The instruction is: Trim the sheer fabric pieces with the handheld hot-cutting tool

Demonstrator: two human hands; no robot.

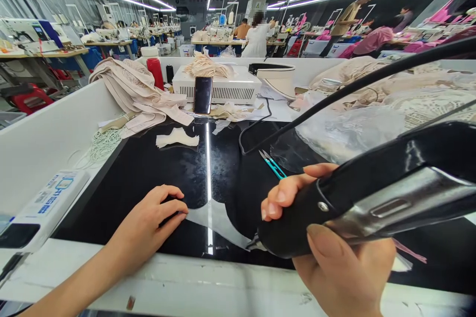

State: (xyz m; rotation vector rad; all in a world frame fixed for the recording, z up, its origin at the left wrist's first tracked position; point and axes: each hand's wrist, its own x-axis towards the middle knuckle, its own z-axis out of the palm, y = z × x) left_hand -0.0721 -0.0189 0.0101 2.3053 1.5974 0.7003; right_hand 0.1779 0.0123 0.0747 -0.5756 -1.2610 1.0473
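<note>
On the surface (148, 173), our left fingers (180, 206) pinch pale fabric (219, 220); our right fingers (275, 204) grip a black tool (394, 158) touching its other end, seemingly mid-work.

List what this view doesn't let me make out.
All in the head view:
- Tool: rear end, cut off by the right edge.
- Right hand: part of its grip, hidden by the tool.
- Tool's tip: too small to tell if it touches the pale piece.
- Left hand: undersides of its fingertips, hidden by the fingers.
- White box: small print, blurred.
</note>
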